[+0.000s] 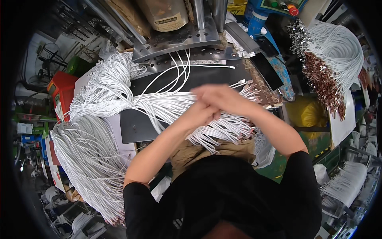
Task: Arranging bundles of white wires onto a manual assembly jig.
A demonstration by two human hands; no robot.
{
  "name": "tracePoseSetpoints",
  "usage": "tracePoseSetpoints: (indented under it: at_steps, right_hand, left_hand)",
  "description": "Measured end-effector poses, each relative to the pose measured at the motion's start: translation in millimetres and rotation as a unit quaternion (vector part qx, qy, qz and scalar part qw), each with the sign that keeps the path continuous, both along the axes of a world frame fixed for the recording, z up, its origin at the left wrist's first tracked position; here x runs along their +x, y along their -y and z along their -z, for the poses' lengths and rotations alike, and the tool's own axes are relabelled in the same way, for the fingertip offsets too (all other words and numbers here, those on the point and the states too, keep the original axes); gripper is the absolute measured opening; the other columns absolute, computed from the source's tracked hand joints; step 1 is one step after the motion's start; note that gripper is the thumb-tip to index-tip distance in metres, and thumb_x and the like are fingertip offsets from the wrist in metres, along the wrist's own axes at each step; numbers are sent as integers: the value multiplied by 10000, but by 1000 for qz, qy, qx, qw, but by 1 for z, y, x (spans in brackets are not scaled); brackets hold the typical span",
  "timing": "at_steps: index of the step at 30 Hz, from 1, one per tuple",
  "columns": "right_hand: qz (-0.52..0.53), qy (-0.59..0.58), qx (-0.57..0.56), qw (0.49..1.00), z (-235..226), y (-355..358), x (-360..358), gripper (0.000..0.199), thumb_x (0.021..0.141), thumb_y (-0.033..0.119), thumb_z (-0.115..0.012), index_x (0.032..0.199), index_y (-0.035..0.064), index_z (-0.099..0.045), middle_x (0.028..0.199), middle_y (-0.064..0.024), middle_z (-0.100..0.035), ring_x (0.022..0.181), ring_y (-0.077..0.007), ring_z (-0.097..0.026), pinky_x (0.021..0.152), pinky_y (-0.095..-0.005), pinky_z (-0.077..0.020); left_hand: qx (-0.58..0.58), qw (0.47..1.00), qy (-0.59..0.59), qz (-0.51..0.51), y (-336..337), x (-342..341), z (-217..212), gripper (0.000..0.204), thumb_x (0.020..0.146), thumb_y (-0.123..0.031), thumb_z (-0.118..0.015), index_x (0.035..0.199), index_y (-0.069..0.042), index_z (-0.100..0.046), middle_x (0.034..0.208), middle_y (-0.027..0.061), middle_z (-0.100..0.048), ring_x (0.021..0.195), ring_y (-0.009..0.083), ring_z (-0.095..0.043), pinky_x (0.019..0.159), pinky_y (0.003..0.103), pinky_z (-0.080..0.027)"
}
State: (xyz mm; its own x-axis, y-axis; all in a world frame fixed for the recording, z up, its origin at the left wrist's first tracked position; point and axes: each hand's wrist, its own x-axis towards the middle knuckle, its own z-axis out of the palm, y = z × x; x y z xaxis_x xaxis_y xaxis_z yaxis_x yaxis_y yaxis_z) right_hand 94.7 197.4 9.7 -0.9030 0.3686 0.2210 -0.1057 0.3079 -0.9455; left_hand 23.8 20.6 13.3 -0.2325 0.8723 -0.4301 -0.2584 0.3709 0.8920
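Observation:
A thick bundle of white cables (163,104) lies across the black work surface (135,129), its coppery-tipped ends fanning out on the right toward my lap. Over this bundle my two hands meet. My left hand (200,114) is closed, its fingers curled, and what they hold, if anything, is hidden. Crossing just above it and touching it is my right hand (223,98), its fingers smeared by motion. A few single cables loop up from the bundle toward the metal press, and one cable end with a white connector (232,67) rests behind my right hand.
A steel press (179,42) with upright posts stands at the far side. Large hanks of white cable sit left (89,159) and far right (336,51). A red and green box (61,89) stands at left. A dark phone-like slab (266,71) lies right of the press.

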Motion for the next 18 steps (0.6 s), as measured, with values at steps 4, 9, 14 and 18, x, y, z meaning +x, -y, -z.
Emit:
tracePoseSetpoints:
  at_steps: [4,9,14,18]
  right_hand:
    - [-113,113,115,980,0,-5,12,301,953,223,-578,1196,63,-652,1064,-118,-691,960,-336,-652,847,-386,-525]
    - [-53,155,371,914,-7,-18,-3,281,932,196,-576,1170,76,-664,1012,-107,-700,962,-317,-663,817,-410,-525]
    - [59,-58,563,822,28,-59,-54,289,877,127,-571,1136,36,-661,941,-118,-685,934,-279,-669,774,-421,-529]
    - [39,-61,616,784,24,-50,-64,310,839,88,-580,1130,3,-645,909,-129,-672,895,-265,-664,760,-409,-533]
  left_hand:
    - [21,991,46,-127,-5,-24,-7,272,1039,-246,-509,1104,-19,-643,724,4,-561,540,63,-426,470,221,-316]
    - [64,964,109,-232,-18,-75,6,323,1034,-285,-531,1174,-6,-613,877,57,-661,621,96,-541,543,233,-433]
    - [50,961,140,-232,-32,-76,15,339,1020,-258,-562,1241,-2,-587,1018,92,-693,774,125,-635,690,259,-530]
    - [61,968,131,-204,-26,-77,23,334,996,-219,-605,1247,2,-590,1037,100,-696,831,134,-662,744,265,-552]
